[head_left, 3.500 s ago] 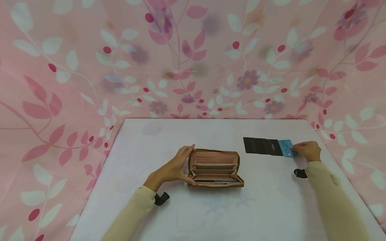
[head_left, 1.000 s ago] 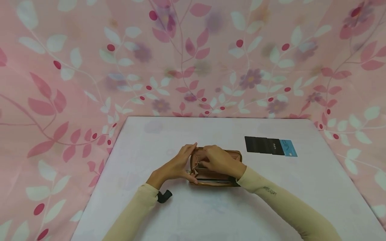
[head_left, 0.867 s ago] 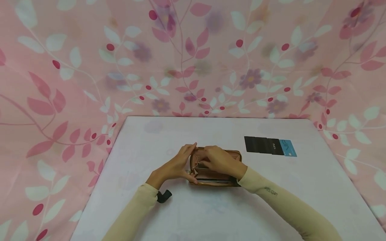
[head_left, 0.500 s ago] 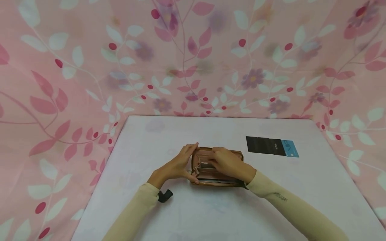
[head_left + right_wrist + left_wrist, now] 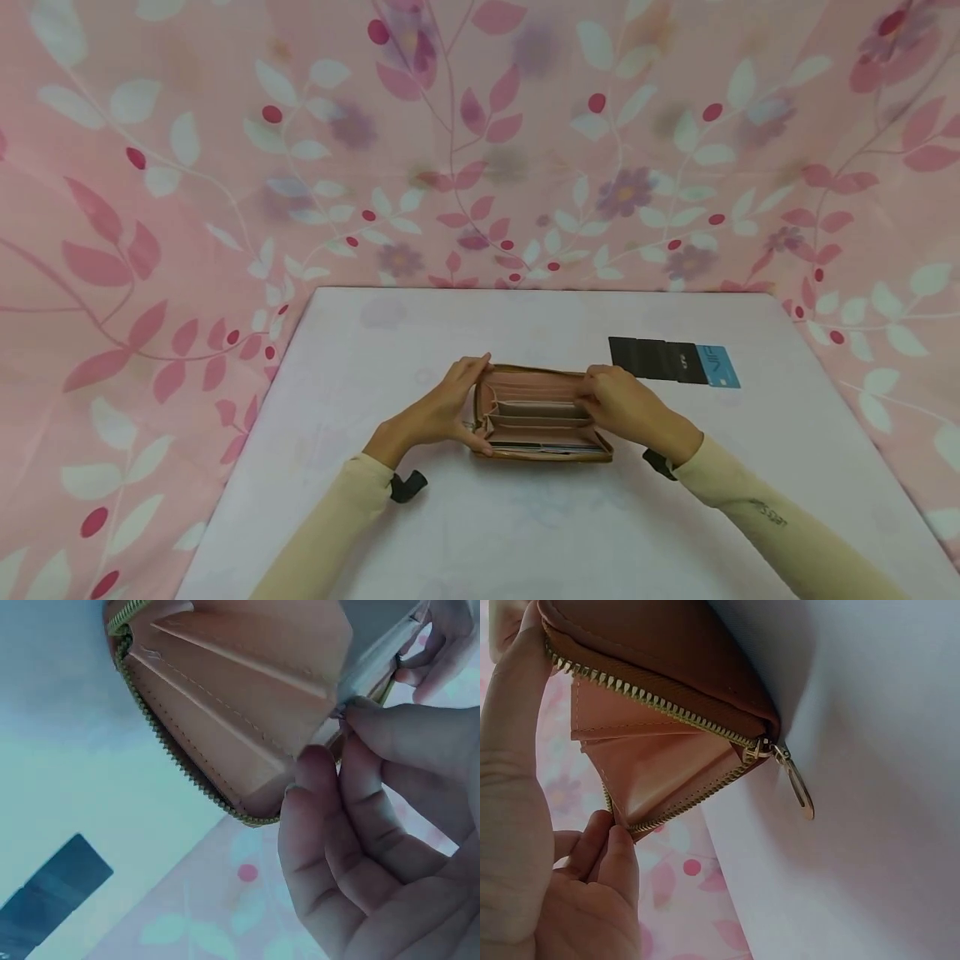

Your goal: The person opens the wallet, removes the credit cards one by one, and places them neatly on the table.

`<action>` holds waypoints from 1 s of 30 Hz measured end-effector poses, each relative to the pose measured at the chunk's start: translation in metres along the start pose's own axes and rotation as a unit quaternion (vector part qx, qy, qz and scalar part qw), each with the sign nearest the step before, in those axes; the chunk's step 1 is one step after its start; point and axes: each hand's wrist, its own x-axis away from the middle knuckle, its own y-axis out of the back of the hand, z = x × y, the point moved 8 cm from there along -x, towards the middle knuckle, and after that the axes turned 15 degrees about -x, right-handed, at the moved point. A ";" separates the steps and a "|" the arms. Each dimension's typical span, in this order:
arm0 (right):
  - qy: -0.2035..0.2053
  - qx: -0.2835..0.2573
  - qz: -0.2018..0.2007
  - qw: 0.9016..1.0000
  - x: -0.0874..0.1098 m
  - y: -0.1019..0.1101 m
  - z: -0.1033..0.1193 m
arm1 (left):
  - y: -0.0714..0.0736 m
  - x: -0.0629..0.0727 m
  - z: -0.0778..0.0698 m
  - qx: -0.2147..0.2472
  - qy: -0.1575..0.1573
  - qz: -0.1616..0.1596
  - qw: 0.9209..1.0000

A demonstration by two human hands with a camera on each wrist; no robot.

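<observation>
The left hand (image 5: 435, 417) holds an open long wallet (image 5: 540, 423); the right hand (image 5: 632, 408) touches its right side. Black cards (image 5: 654, 360) and a VIP card (image 5: 718, 367) form a row.

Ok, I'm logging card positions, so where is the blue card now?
In the head view, the blue card lies right of centre on the table, at the right end of the black cards, farther back than the right hand.

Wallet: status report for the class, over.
Left hand grips wallet, left end. Right hand pinches inside, right end. Wallet unzipped, open. Card row apart, not blocking.
</observation>
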 end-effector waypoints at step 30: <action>0.041 0.098 0.031 0.994 -0.038 -0.038 0.035 | -0.001 -0.002 -0.001 -0.005 0.014 0.015 1.000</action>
